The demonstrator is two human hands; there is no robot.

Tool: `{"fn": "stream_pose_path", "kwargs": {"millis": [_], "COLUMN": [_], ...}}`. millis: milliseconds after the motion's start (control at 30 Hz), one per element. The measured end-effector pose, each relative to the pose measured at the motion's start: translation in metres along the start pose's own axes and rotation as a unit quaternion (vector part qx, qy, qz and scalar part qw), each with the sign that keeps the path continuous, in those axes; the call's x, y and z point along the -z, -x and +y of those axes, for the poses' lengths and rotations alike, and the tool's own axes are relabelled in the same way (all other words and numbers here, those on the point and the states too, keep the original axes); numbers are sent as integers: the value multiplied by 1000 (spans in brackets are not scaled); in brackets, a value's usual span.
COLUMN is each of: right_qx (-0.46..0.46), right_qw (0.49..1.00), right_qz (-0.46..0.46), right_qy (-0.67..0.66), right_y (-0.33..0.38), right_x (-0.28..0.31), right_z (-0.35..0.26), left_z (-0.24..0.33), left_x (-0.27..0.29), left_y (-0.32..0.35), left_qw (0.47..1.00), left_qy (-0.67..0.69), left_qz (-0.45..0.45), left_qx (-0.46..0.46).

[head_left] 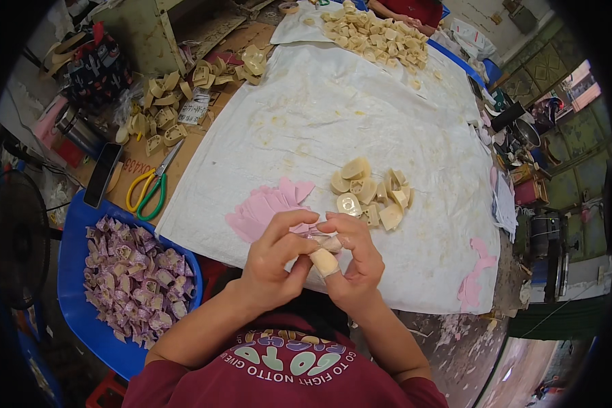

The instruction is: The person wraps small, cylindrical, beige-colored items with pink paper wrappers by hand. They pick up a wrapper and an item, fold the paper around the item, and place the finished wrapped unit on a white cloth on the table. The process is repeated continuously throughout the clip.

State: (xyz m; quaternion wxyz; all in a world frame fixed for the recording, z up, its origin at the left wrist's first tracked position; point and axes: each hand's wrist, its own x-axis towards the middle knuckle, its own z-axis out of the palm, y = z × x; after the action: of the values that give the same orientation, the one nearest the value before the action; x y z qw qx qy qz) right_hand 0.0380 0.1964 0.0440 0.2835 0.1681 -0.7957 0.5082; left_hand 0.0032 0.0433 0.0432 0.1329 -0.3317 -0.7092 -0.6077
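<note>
My left hand [272, 264] and my right hand [355, 266] meet just over the table's near edge, fingers bent and tips pinched together. Between them is a small cream-and-pink piece [313, 236], largely hidden by the fingers. A smooth cream surface [324, 260] shows at my right thumb; I cannot tell whether it belongs to the piece or covers the thumb. Tape seems to wrap some right fingers. Just beyond my left hand, pale pink cut strips [268, 207] overlap in a fan. Several cream shoe heels [364, 190] lie in a small heap beyond my right hand.
At the left, a blue tub [71, 299] holds many purple-covered pieces [139, 279]. Scissors [155, 183] and a phone [104, 175] rest nearby. More cream heels [163, 112] lie back left, with a big pile [374, 37] at the far end before another person [415, 10]. Pink scraps [474, 272] lie right.
</note>
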Motion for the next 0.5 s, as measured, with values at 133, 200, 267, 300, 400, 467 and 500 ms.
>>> {"fn": "stream_pose_path", "kwargs": {"millis": [133,200,267,300,400,467,500], "right_qx": [-111,-242,-301,-301,-181,-101,-82], "right_qw": [990,931,890,897,974,994,995], "right_qz": [-2,-46,-65,-63,-40,-41,-52], "right_qy": [-89,-268,-335,-318,-133,-11,23], "right_y": [-4,-12,-14,-10,-2,-3,-7], "right_x": [-1,14,20,20,13,11,10], "right_z": [7,2,-1,-3,4,6,6], "left_z": [5,3,0,3,1,0,-1], "left_x": [-6,-7,-3,2,0,-3,-3], "left_y": [-3,-3,-4,-4,-5,-3,-1], "left_qw": [995,961,873,848,832,870,888], "left_qy": [24,184,383,404,396,341,311], "left_qz": [5,13,15,-12,-30,-13,-2], "left_qx": [100,206,301,345,387,356,340]}}
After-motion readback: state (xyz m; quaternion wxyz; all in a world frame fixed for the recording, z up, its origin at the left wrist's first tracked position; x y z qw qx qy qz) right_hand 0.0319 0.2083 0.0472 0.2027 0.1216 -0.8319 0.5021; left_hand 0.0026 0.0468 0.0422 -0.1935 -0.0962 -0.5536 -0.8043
